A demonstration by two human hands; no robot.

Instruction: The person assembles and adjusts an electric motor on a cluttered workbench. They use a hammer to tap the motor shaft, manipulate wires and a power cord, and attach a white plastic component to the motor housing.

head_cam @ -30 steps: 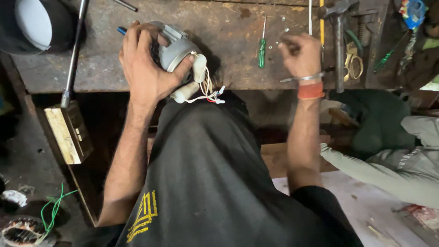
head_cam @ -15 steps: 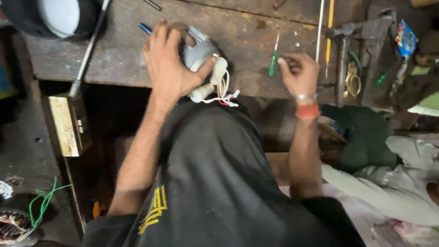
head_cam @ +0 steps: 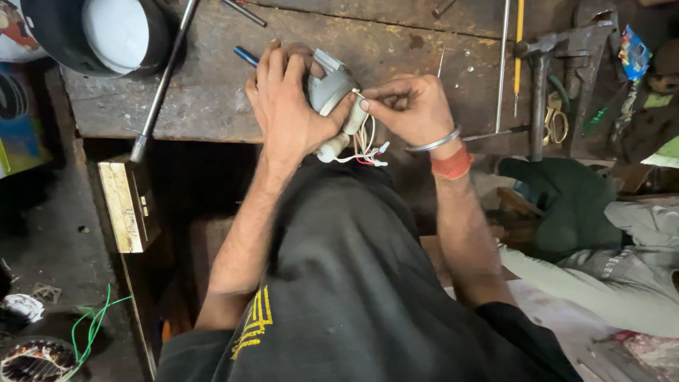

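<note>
We see 2 bare hands at the near edge of a worn wooden workbench (head_cam: 212,99). Our left hand (head_cam: 286,106) is wrapped around a small grey motor (head_cam: 329,88), fingers curled over its top and thumb pressed against its side, so the grip is clamped on the housing. The motor sits at the bench edge, just above the person's dark-clad lap, with a pale cylindrical part (head_cam: 334,147) sticking out below the palm. Thin white and red wires (head_cam: 368,145) hang from the motor's underside, ending in small connectors.

Our right hand (head_cam: 410,110) comes in from the other side, thumb and forefinger pinched together on something small and thin right against the motor's side; we cannot tell exactly what it is. This wrist carries a metal bangle (head_cam: 435,141) and an orange thread band (head_cam: 453,164).

Behind the left hand, a blue-handled tool (head_cam: 245,55) peeks out on the bench. A long metal rod (head_cam: 163,81) lies slanted to the left, beside a round black-rimmed dish (head_cam: 117,32). To the right lie a hammer (head_cam: 541,78), a yellow-handled tool (head_cam: 520,35) and small scissors (head_cam: 555,120), well apart from the motor.
</note>
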